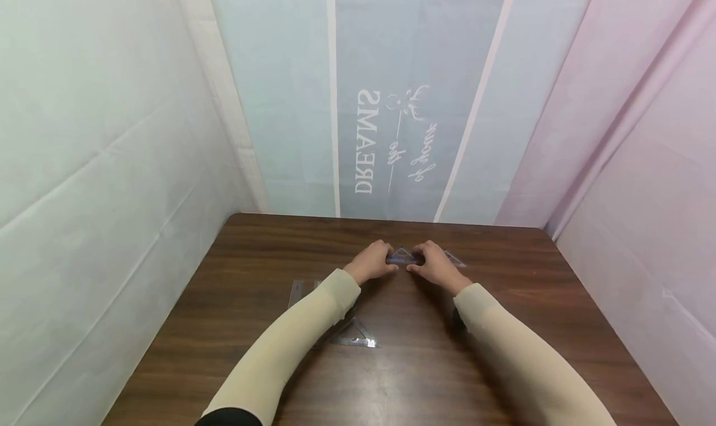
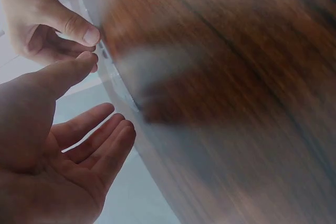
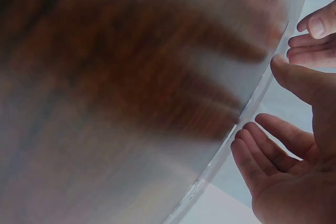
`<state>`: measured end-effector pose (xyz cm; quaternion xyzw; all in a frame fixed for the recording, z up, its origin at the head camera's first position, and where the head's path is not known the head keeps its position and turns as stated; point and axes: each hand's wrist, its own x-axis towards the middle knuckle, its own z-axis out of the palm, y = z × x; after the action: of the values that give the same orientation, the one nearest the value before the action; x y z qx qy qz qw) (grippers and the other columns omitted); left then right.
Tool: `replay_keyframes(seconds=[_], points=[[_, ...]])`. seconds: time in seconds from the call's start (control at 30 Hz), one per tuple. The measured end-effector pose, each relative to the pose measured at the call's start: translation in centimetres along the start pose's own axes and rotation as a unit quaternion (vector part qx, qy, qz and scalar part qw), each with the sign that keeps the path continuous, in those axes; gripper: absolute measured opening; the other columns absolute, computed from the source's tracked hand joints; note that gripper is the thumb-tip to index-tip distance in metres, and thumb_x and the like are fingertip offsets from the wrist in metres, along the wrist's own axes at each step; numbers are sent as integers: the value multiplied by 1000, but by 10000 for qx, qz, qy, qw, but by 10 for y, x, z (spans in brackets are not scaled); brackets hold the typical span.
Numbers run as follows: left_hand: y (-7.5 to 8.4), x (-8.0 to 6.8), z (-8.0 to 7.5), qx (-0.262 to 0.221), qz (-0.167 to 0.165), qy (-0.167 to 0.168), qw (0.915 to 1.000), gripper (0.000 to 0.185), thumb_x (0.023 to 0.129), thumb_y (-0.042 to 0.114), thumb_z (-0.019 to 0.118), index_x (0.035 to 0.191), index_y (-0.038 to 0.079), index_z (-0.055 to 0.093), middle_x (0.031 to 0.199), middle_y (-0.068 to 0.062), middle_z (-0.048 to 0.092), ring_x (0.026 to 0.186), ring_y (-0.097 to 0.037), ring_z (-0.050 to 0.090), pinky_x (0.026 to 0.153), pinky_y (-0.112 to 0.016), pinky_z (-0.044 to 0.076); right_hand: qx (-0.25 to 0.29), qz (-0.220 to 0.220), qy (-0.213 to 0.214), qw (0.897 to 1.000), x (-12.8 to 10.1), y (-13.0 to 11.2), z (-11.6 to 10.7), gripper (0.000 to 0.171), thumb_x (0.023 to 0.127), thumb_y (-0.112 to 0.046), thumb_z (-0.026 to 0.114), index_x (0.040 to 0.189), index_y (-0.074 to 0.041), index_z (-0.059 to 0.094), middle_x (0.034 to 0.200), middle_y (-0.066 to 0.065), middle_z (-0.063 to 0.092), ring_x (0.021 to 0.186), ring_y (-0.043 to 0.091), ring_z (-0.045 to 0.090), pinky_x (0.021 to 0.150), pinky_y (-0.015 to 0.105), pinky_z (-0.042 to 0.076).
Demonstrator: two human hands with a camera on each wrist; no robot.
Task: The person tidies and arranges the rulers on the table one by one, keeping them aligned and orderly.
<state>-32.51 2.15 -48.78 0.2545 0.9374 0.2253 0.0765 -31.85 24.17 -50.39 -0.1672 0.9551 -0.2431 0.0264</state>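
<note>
Both my hands are out at the far middle of the dark brown wood-grain table (image 1: pixel 391 364), meeting over a small clear plastic triangle set square (image 1: pixel 401 255) that stands up between them, well away from me and close to the pale blue printed curtain (image 1: pixel 403 102) at the back. My left hand (image 1: pixel 371 262) has it by one lower corner and my right hand (image 1: pixel 435 264) by the other, so the piece is steadied from both sides rather than lying flat on the wood. In the left wrist view my left thumb (image 2: pixel 63 74) lies along the clear edge with the other fingers (image 2: pixel 100 140) loose and slightly spread below it, not wrapped round anything; across from it my right thumb and forefinger pinch the same edge. The right wrist view is blurred by the plastic close to the lens, so I think my right fingers (image 3: pixel 262 150) are relaxed and a little apart there, but I cannot tell how firmly they bear on it. A second clear plastic triangle (image 1: pixel 355 336) lies flat near my left forearm in its cream sleeve (image 1: pixel 302 345), with a clear straight ruler (image 1: pixel 299 291) just beyond it, both left untouched.
</note>
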Motion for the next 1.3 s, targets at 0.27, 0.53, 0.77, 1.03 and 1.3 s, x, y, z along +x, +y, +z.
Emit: replay_keyframes(seconds=[0.27,0.53,0.77,1.03,1.3], points=[[0,13,8,341,-189,117,9992,43,103,33,77,133,3,70,124,-8,66,101,-16,60,90,-31,54,-139,-128,6,9998,6,2,-1,48,97,-21,83,131,10,68,115,21,65,100,31,61,90,52,54],[1,22,10,968,-429,337,9938,41,99,37,81,130,11,75,120,-5,68,108,-19,65,92,-33,57,-438,109,-208,9988,13,-3,-5,48,97,-28,84,130,6,73,117,18,64,102,32,63,91,52,54],[4,26,15,1230,-494,298,9907,38,97,39,82,122,11,78,118,-4,69,108,-18,66,90,-32,58,-510,225,-245,9981,11,-7,-6,49,97,-26,83,131,7,72,118,19,64,104,32,64,94,52,54],[7,32,21,1454,-595,313,9871,34,96,39,83,112,10,79,114,-4,71,105,-18,68,88,-34,60,-517,255,-158,9982,8,-8,-5,45,97,-24,84,129,7,73,116,19,64,103,32,64,94,53,54],[11,31,23,1724,-658,428,9819,35,97,42,81,113,10,78,113,-5,72,105,-18,70,84,-34,62,-394,125,-88,9991,6,-13,-4,36,96,-19,84,121,6,76,108,19,64,91,28,61,86,51,55]])
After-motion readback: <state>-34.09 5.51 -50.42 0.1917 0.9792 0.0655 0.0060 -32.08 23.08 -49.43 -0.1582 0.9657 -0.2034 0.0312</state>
